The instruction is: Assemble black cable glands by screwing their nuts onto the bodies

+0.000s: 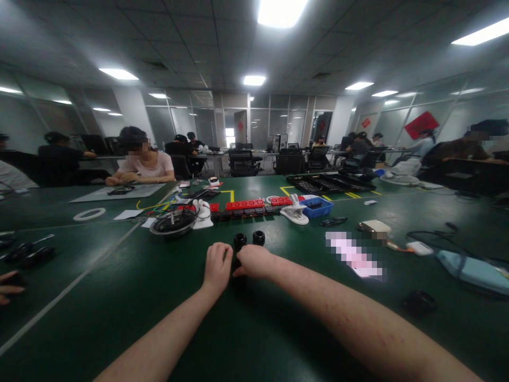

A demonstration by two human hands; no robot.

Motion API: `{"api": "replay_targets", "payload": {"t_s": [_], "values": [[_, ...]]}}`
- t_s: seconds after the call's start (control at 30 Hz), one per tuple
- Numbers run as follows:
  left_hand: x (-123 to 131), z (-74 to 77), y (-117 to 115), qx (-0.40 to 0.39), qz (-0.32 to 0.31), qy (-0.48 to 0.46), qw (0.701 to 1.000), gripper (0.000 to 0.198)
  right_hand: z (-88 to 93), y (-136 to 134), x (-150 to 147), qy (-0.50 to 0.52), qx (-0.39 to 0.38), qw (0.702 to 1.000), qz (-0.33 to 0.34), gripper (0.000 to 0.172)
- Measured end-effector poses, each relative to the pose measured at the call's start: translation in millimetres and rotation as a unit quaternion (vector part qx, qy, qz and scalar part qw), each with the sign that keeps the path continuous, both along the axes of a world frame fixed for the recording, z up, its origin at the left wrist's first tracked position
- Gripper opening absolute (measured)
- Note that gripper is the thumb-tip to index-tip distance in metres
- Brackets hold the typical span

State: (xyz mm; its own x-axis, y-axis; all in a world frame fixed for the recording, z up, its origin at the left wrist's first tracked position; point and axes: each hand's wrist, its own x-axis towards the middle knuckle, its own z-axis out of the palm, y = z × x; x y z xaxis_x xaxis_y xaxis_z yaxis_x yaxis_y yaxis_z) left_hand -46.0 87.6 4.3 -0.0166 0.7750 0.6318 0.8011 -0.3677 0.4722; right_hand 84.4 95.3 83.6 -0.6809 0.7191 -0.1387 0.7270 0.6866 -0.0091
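Note:
My left hand (218, 266) is over the green table with its fingers bent and pressed together. Just to its right, my right hand (254, 261) reaches across with curled fingers pointing down. Something dark shows between the two hands, too hidden to name. Right behind them stand two small black round parts with ring-shaped tops, one on the left (240, 240) and one on the right (258, 237). A similar black round piece (419, 302) lies apart, beyond my right forearm.
Farther back are a red-and-black strip (244, 205), a white clip (295, 211), a blue bin (316, 206) and a round dish (173, 222). A phone (353, 254) and a teal pouch (475, 270) lie right. A co-worker's hand (8, 288) shows at left; another person sits opposite.

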Motion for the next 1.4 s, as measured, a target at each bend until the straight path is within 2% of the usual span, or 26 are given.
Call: {"api": "replay_targets", "payload": {"t_s": [0.1, 0.33, 0.4, 0.53, 0.8, 0.97, 1.23, 1.33, 1.4], "values": [[-1, -0.3, 0, 0.004, 0.013, -0.011, 1.0, 0.02, -0.8, 10, -3, 0.001, -0.003, 1.0, -0.02, 0.037], [2, 0.4, -3, 0.004, 0.002, -0.012, 1.0, 0.021, -0.8, 27, -3, 0.024, 0.004, 0.997, -0.067, 0.042], [2, 0.0, -3, 0.001, -0.003, -0.009, 1.0, 0.021, -1.6, 30, -3, 0.032, 0.007, 0.996, -0.078, 0.038], [2, -1.0, -2, -0.01, -0.004, -0.006, 1.0, 0.021, -4.8, 33, -5, 0.045, 0.006, 0.994, -0.102, 0.029], [3, -1.5, -2, -0.036, 0.008, -0.013, 0.999, 0.019, -8.4, 31, -2, 0.077, 0.011, 0.989, -0.129, 0.03], [4, -3.8, -2, -0.035, 0.01, -0.016, 0.999, 0.02, -4.8, 24, 4, 0.106, 0.022, 0.984, -0.142, 0.045], [3, -4.7, -1, -0.022, 0.011, -0.025, 0.999, 0.02, 4.3, -2, 9, 0.128, 0.034, 0.978, -0.161, 0.037], [3, -4.7, -2, -0.021, 0.008, -0.029, 0.999, 0.02, 12.8, -19, 27, 0.124, 0.022, 0.98, -0.153, 0.033], [3, -4.6, -2, -0.023, 0.007, -0.033, 0.999, 0.019, 20.0, -32, 50, 0.114, -0.003, 0.984, -0.139, 0.031]]}}
